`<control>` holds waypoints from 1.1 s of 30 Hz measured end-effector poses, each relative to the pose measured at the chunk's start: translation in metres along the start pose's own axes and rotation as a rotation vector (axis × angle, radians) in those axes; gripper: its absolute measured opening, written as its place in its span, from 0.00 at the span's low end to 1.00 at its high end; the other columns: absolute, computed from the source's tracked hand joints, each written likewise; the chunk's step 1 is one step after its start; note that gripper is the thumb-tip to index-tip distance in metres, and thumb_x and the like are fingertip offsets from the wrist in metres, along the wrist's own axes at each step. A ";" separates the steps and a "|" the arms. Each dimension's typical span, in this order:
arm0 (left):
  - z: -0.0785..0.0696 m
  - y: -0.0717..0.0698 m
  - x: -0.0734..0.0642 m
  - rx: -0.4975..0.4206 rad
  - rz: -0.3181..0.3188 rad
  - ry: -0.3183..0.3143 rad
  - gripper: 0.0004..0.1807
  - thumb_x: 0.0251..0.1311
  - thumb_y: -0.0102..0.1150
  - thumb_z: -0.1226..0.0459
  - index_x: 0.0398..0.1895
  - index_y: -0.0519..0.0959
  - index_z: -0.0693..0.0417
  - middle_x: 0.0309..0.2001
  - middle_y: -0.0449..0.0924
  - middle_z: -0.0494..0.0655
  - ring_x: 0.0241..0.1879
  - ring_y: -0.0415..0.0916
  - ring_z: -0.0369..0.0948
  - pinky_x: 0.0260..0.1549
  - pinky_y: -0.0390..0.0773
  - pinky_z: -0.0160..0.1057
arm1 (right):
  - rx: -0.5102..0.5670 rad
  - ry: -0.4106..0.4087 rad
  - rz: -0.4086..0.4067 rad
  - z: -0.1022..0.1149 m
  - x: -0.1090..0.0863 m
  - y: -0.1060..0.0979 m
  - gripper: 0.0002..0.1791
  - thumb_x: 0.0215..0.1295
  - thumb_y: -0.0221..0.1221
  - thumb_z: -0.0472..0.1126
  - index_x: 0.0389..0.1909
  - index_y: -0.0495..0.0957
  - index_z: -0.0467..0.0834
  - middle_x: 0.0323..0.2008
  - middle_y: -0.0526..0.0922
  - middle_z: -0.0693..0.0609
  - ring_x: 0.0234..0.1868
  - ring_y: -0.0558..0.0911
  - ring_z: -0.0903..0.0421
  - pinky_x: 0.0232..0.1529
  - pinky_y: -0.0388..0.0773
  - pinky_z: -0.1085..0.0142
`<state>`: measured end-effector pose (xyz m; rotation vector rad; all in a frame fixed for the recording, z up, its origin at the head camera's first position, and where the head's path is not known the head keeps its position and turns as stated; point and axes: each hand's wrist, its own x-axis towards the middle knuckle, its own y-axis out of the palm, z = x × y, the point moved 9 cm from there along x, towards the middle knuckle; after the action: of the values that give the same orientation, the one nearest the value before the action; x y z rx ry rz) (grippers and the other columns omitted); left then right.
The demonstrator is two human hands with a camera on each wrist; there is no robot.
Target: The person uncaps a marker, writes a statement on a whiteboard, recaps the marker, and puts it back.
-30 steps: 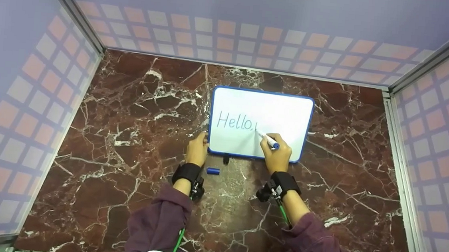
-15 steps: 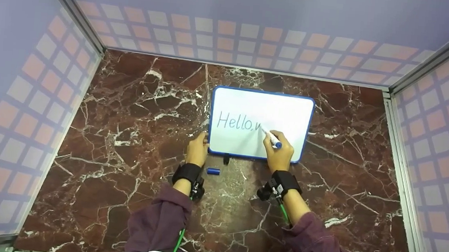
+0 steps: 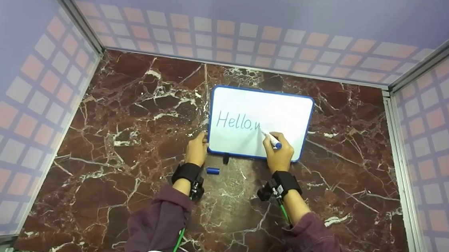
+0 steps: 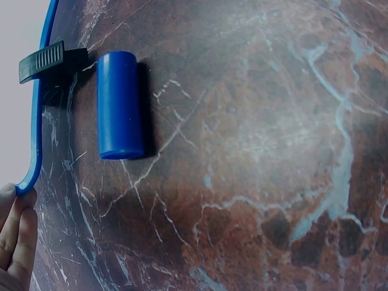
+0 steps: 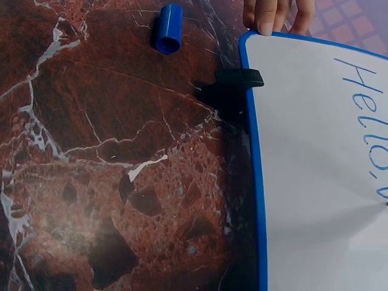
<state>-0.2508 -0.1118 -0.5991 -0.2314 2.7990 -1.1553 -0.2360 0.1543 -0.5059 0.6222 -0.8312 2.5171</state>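
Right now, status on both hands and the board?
Right hand grips marker, tip on whiteboard after "Hello,". Left hand touches the board's near-left corner. Blue cap on table, nothing in the way.

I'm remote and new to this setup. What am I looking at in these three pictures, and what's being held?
There is no machine: a person works with two bare hands, wearing a camera on the head and one on each wrist. The wide picture is the head view, looking down at a marble table. On it lies a whiteboard with a blue frame, with "Hello," written on it and a new letter begun. The right hand grips a marker, tip on the board. The left hand touches the board's near left corner, its fingers showing in the right wrist view. The left wrist view shows the blue cap lying on the table beside a black clip on the frame.
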 end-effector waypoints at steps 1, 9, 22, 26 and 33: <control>0.000 0.000 0.000 -0.001 0.000 0.001 0.18 0.57 0.54 0.71 0.52 0.74 0.53 0.41 0.84 0.55 0.42 0.82 0.52 0.42 0.79 0.48 | -0.001 0.001 0.001 0.000 0.000 0.000 0.06 0.55 0.59 0.35 0.29 0.80 0.35 0.25 0.85 0.42 0.24 0.82 0.51 0.23 0.75 0.69; 0.000 -0.002 -0.001 0.006 0.001 -0.017 0.18 0.57 0.55 0.71 0.52 0.74 0.53 0.41 0.84 0.55 0.42 0.81 0.52 0.43 0.78 0.49 | -0.019 0.010 0.012 -0.003 -0.003 0.000 0.06 0.54 0.59 0.35 0.28 0.79 0.35 0.24 0.84 0.43 0.22 0.81 0.52 0.24 0.75 0.63; -0.003 -0.002 0.000 0.008 -0.010 0.018 0.17 0.56 0.56 0.71 0.51 0.74 0.54 0.41 0.84 0.56 0.43 0.81 0.53 0.44 0.78 0.50 | -0.020 0.020 -0.003 -0.004 0.003 -0.005 0.08 0.55 0.58 0.36 0.31 0.79 0.35 0.27 0.84 0.40 0.26 0.82 0.49 0.25 0.77 0.59; -0.002 -0.001 -0.001 0.005 0.014 0.002 0.17 0.58 0.54 0.70 0.52 0.74 0.53 0.42 0.84 0.55 0.43 0.81 0.53 0.44 0.78 0.50 | -0.012 0.001 -0.015 -0.003 0.005 -0.006 0.07 0.56 0.59 0.36 0.31 0.79 0.35 0.27 0.85 0.40 0.27 0.83 0.49 0.27 0.78 0.58; -0.002 -0.003 -0.001 -0.008 0.005 -0.014 0.18 0.57 0.55 0.71 0.51 0.74 0.52 0.41 0.84 0.56 0.42 0.81 0.52 0.43 0.78 0.49 | -0.007 -0.012 -0.018 -0.003 0.006 -0.006 0.07 0.55 0.59 0.35 0.32 0.79 0.34 0.28 0.85 0.40 0.28 0.83 0.49 0.28 0.78 0.58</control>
<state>-0.2499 -0.1121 -0.5959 -0.2320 2.7911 -1.1370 -0.2392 0.1622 -0.5021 0.6399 -0.8341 2.4959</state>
